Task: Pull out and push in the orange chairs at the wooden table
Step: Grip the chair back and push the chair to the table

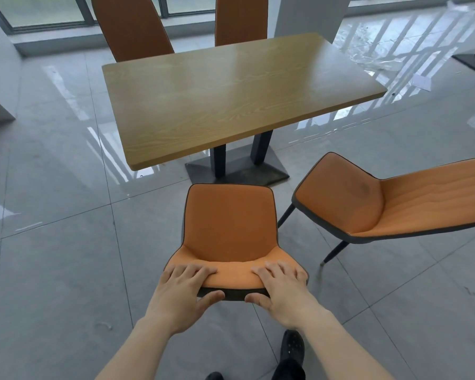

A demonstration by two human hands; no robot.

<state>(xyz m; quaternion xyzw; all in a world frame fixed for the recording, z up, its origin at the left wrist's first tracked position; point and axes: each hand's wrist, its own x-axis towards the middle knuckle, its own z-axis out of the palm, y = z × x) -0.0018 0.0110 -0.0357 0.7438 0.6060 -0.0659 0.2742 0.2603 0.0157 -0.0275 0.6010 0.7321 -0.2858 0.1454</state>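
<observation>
Gripping top of chair (228, 223) backrest with left hand (181, 292) and right hand (283, 289), fingers curled over front, thumbs behind; counter (231, 97) just ahead, second chair (390, 198) rightward.

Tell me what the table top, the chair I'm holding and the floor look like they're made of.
Table top: wood or wood-look laminate, visible grain, soft sheen.
Held chair: smooth orange leather-like upholstery, probably synthetic, with dark piping; both hands grip its backrest.
Floor: large glossy grey tiles, shown by grout lines and window reflections.
</observation>
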